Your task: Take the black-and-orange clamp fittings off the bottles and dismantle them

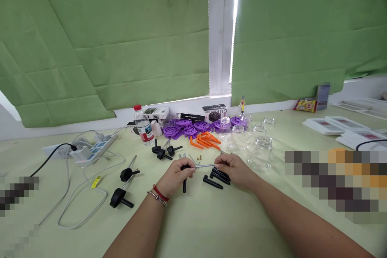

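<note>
Closed around a black knob with a stick-like handle (184, 185) is my left hand (178, 171); the fingers cover most of the knob. A thin metal rod (204, 165) runs level from it to my right hand (232, 169), whose fingertips pinch its far end. Below my right hand lie several black plastic handles (213, 182). Further left on the table are black knobs (117, 197) with rods and side handles, and another group of them (161, 153) stands beyond my left hand. Small brass pieces (199, 157) lie just past the rod.
Behind my hands are orange angled parts (205, 141), purple discs (181, 129) and boxes (215, 113). Clear glass jars (259, 153) stand to the right, a water bottle (145, 129) to the left. A power strip (98, 151) trails cables over the left side. White packs (323, 125) lie far right.
</note>
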The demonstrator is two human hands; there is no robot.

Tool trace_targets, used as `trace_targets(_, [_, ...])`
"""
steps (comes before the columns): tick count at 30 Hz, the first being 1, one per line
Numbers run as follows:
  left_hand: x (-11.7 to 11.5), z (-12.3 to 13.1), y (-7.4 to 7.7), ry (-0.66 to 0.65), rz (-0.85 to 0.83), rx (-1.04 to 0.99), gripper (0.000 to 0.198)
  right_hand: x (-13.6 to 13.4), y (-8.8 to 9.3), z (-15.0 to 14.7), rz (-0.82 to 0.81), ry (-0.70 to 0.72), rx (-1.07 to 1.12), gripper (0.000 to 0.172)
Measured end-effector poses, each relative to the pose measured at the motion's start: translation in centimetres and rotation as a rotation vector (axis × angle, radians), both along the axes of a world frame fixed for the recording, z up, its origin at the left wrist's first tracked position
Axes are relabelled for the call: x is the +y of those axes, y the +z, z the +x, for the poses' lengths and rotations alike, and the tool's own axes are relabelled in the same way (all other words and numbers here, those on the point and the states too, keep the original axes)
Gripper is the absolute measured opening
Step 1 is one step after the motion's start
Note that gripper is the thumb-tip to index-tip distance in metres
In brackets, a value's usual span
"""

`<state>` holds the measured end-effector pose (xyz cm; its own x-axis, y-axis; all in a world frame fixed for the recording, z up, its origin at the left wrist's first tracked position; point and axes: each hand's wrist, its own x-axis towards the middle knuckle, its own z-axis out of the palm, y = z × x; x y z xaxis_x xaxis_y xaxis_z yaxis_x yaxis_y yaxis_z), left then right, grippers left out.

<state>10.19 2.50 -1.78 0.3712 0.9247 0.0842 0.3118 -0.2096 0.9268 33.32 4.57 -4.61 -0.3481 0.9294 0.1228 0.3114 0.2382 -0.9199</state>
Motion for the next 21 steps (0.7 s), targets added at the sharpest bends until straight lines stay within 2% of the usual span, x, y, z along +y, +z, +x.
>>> trace_targets(13, [0.0,-0.1,-0.2,-0.008,0.011,0.019,0.016,-0.2,0.0,-0.3,-0.025,-0.026,-0.009,0.018])
trace_targets(15, [0.0,-0.2,-0.1,0.043,0.073,0.03,0.014,-0.1,-0.2,-0.3,0.004,-0.047,-0.001,0.021])
trace_targets(17, [0.2,-0.7,0.2,0.224,0.203,0.027,0.015,0.2,-0.5,-0.1,0.037,-0.081,0.01,0.023])
trace_targets(19, [0.5,-2.0,0.5,0.549,0.342,0.068,0.021,0.6,-0.9,0.2,0.046,-0.107,0.016,0.029])
trace_targets(21, [1.0,-3.8,0.8,0.919,0.402,0.224,0.031,0.9,-1.2,0.4,0.036,-0.117,0.008,0.032])
